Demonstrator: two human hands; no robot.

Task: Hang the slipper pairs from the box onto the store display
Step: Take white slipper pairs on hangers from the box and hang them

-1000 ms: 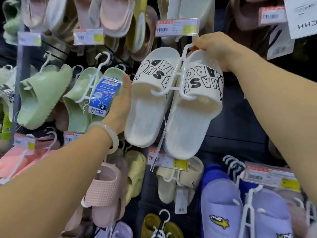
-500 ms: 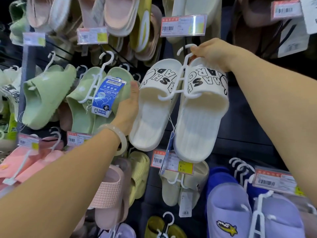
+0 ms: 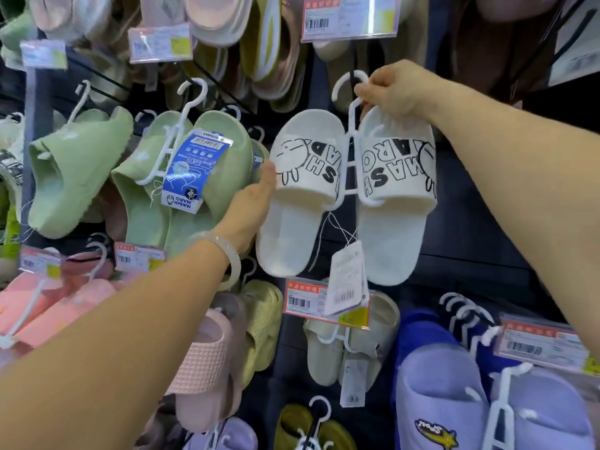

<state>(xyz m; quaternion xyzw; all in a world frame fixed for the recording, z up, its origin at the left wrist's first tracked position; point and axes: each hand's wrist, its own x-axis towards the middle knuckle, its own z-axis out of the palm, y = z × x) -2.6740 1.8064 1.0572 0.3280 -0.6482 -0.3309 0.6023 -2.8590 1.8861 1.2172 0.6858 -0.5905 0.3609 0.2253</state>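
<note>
Fingers of left hand (image 3: 251,203) hidden behind white slipper pair (image 3: 350,190).

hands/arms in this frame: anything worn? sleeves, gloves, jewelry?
Both forearms are bare as far as the frame shows: no sleeves, no gloves. The left hand has a pale, translucent, smooth round bangle at the wrist. The right hand shows no ring, watch or band.

White slipper pair (image 3: 354,190) now further right
</note>
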